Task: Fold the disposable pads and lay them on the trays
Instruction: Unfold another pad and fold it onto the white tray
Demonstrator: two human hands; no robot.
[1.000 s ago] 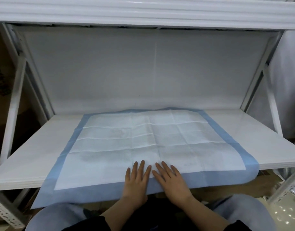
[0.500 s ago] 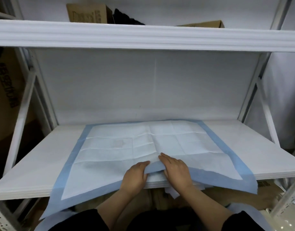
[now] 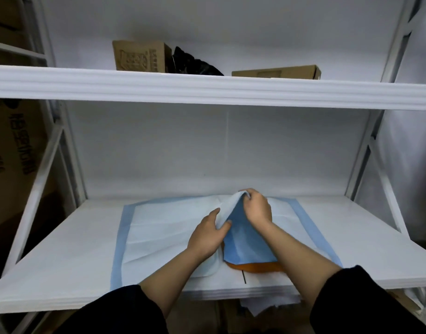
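A large disposable pad (image 3: pixel 163 227), white with a blue border, lies spread on the white lower shelf (image 3: pixel 62 266). Its near edge is lifted and carried toward the back, so the blue underside (image 3: pixel 245 244) shows between my hands. My left hand (image 3: pixel 207 235) pinches the raised edge on the left. My right hand (image 3: pixel 256 208) grips the same edge higher up and farther back. An orange edge (image 3: pixel 252 267) and a rounded white tray rim (image 3: pixel 210 271) peek out under the lifted pad. The rest of whatever lies beneath is hidden.
The upper shelf (image 3: pixel 207 90) juts out overhead, holding two cardboard boxes (image 3: pixel 139 56) (image 3: pixel 277 72) and a black bag (image 3: pixel 195 66). White shelf uprights (image 3: pixel 375 153) stand at both sides. A big printed carton (image 3: pixel 12 150) sits left of the rack. White sheets (image 3: pixel 262 307) hang below the shelf edge.
Both hands went from lying flat on the pad to gripping its near edge, then lifted and carried it toward the back wall. The blue underside and an orange edge came into view. The camera tilted up.
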